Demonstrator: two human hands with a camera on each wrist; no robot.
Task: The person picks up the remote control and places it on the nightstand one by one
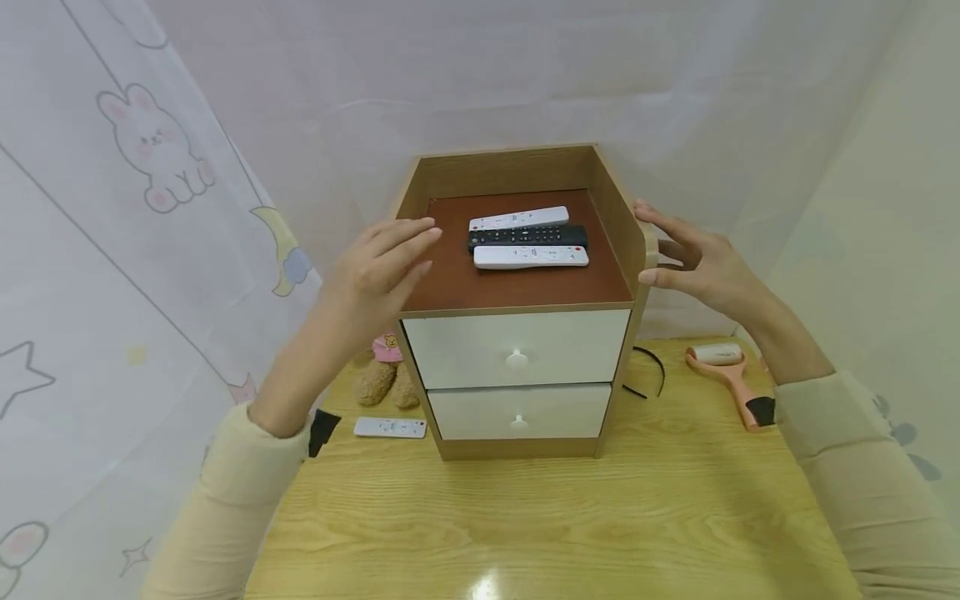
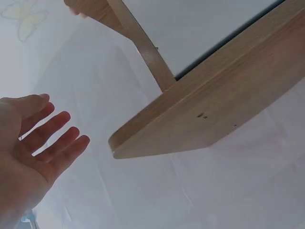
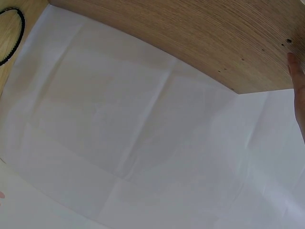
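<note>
A small wooden cabinet [image 1: 522,452] with two white drawers stands on the table, its drawers pushed in. On its brown top lie a white remote [image 1: 517,219], a black remote [image 1: 525,237] and a second white remote [image 1: 531,257], side by side. My left hand [image 1: 375,271] hovers at the cabinet's upper left, fingers extended and holding nothing; the left wrist view shows a gap between this hand [image 2: 43,143] and the side panel [image 2: 190,119]. With loosely bent fingers, my right hand [image 1: 693,258] touches the outside of the right side panel, thumb at its front edge.
Another white remote [image 1: 390,427] lies on the table [image 1: 450,517] left of the cabinet, before a plush bear [image 1: 388,379] partly hidden by it. To the right are a black headband [image 1: 658,371] and a lint roller [image 1: 727,371]. Pale curtains [image 1: 360,92] hang behind.
</note>
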